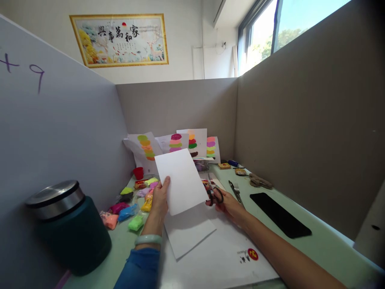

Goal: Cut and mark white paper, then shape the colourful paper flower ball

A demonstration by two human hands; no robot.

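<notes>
White sheet (pixel 182 180) is tilting above the worktop (pixel 331 255), and I am pinching its left edge with my left hand (pixel 161 197), thumb on top. My right hand (pixel 227 205) is gripping black-handled scissors (pixel 213 194) by its lower right corner; from my remote post I cannot tell whether they are touching it. Beneath, a second sheet (pixel 192 237) is lying on a larger sheet (pixel 216 263) bearing a red logo.

the sheet of paper (pixel 183 180) looked smooth and matt. left of it, the flask (pixel 76 237) had a dull, smooth body and a shiny metal lid (pixel 55 190), and the lumps (pixel 128 213) sat in crinkly, shiny plastic. right of it, the scissors (pixel 212 192) had glossy handles, the fork (pixel 237 188) was shiny metal, and the black pad (pixel 279 214) looked matt.
</notes>
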